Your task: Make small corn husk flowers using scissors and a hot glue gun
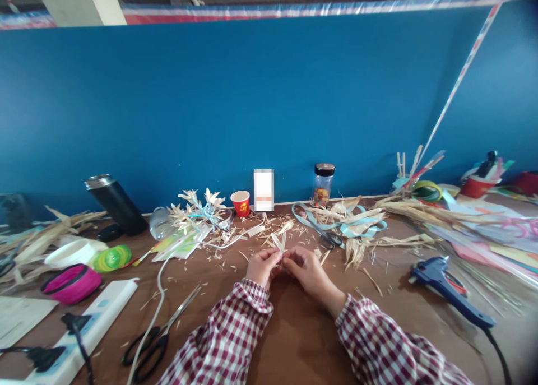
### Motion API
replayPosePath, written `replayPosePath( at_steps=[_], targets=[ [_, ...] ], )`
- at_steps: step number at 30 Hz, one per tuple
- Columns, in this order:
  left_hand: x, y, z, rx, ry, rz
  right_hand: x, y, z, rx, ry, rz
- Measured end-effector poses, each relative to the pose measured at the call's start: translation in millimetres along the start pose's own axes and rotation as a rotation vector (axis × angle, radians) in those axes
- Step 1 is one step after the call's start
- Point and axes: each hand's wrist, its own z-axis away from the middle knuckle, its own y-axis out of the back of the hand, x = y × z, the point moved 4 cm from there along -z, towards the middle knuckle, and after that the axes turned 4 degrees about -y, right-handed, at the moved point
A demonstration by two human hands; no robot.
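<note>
Checked sleeves point(235, 329) are seen nearest the camera, laid over the brown table point(294, 351), with both forearms converging toward its middle. The left hand point(263, 266) and the right hand point(309, 270) are brought together just beyond the cuffs, and the husk strips point(279, 242) are held between them, raised slightly above the table top. The thumb and fingertips of each hand are closed on the lower ends of the strips; the remaining fingers are curled inward.

Progress is judged to be early for this piece: only a few pale strips are gathered, and no binding or glue can be made out on them. Finished husk flowers point(197, 205) are seen near the wall, to the left, so earlier pieces appear completed. A stock of loose husks point(357, 217) is spread to the right, and trimmed scraps point(252, 245) are scattered around the hands.

The strips are fanned in a narrow V. Their free tips are pointed up and away from the person, toward the blue wall point(269, 105); their long axis is run near to far, roughly upright in the head view. Their lower ends are hidden by the fingers.

Large scissors point(162, 332) are left unattended at the left, and a blue glue gun point(445, 284) at the right, both well apart from the hands.
</note>
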Motion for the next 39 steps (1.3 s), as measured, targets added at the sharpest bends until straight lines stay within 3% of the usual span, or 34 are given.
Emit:
replayPosePath(
  at_steps=[17,26,32,39],
  targets=[
    [-5.0,6.9,-6.0,0.031,-0.031,-0.103,-1.4,-2.2,0.5,-0.017,0.049,0.024],
    [3.4,22.3,-7.0,0.143,-0.042,-0.218,-7.5,-1.6,4.4,0.023,0.148,0.389],
    [15.3,34.2,4.7,0.216,-0.092,-0.439,-12.0,-5.2,10.1,0.006,0.214,0.692],
    [23.4,48.1,32.4,0.245,-0.224,-0.638,-20.6,-2.1,13.4,-0.032,0.246,0.69]
  ],
)
